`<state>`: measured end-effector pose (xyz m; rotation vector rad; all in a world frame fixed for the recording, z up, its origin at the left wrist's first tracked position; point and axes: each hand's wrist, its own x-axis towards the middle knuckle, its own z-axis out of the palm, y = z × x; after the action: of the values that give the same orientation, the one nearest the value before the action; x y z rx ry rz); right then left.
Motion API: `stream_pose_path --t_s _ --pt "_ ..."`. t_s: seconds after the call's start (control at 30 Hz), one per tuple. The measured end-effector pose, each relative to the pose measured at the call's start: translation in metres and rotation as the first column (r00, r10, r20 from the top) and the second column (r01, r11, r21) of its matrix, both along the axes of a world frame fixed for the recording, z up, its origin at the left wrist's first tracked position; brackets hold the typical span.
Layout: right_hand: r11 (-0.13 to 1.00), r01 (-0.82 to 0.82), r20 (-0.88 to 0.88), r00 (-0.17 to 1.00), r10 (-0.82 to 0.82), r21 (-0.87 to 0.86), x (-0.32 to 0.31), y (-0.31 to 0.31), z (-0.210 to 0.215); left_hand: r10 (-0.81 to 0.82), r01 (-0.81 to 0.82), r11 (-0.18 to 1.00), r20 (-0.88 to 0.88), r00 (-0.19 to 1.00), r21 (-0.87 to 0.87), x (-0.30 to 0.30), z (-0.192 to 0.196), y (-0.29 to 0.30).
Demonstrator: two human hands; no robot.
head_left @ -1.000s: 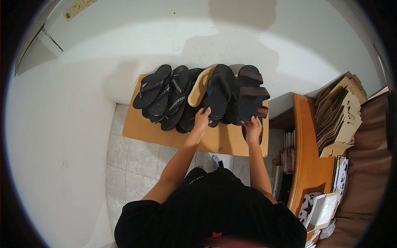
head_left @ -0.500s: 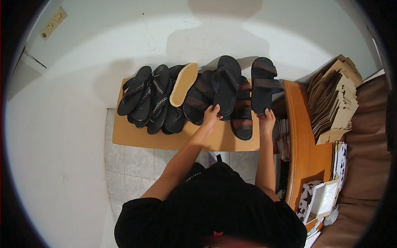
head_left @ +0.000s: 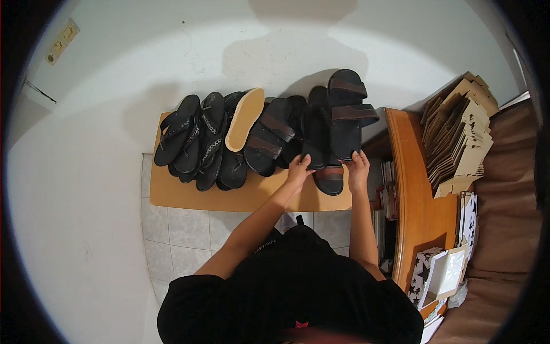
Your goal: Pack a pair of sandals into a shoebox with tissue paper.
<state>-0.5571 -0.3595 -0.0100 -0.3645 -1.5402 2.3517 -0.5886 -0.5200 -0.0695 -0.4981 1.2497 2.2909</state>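
My left hand (head_left: 299, 171) is closed on the heel end of a black flip-flop (head_left: 314, 129), whose strap is partly hidden. My right hand (head_left: 358, 164) grips the heel of a black slide sandal (head_left: 346, 137) with two dark brown straps, raised and overlapping the flip-flop's right side. Beneath them lies a slide with reddish-brown straps (head_left: 329, 180), mostly covered. To the left rests another brown-strapped slide (head_left: 264, 148). Beside it a sandal shows its tan sole (head_left: 245, 120). Several black flip-flops with braided-looking straps (head_left: 179, 131) overlap at the far left.
The sandals lie on a tan cardboard-coloured tabletop (head_left: 229, 198) against a white wall. At right, a wooden cabinet (head_left: 409, 218) carries stacked folded cardboard (head_left: 458, 137) and an open star-patterned box (head_left: 438, 275). A brown curtain (head_left: 504, 229) hangs beyond it.
The slide in my right hand has moved left, now overlapping the flip-flop. The flip-flop has turned more upright and come lower. My view has shifted slightly.
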Motion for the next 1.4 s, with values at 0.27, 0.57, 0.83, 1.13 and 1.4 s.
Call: stream_pose_path --t_s 0.27,0.57,0.83,1.13,1.4 --pt "0.952 -0.262 -0.038 0.965 0.259 -0.158 -0.011 -0.077 -0.001 0.151 -0.206 0.933 -0.199 0.968 -0.296 -0.019 0.028 -0.095" --pt "0.941 -0.284 0.117 0.944 0.308 -0.183 -0.024 -0.162 -0.027 0.018 0.017 0.903 0.079 0.997 -0.429 -0.03 0.035 -0.133" --pt "0.745 -0.529 0.294 0.848 0.441 0.407 -0.033 -0.148 -0.036 -0.196 -0.39 0.306 -0.458 0.867 -0.869 -0.02 0.053 -0.147" --pt "0.271 -0.092 0.252 0.72 -0.647 0.958 -0.012 -0.03 -0.064 -0.432 -0.603 0.271 -0.654 0.62 -0.751 0.004 0.082 -0.089" --pt "0.6 -0.47 0.723 0.626 -0.291 0.648 -0.034 0.022 -0.078 -0.551 -0.403 0.432 -0.59 0.59 -0.807 0.031 0.07 -0.061"
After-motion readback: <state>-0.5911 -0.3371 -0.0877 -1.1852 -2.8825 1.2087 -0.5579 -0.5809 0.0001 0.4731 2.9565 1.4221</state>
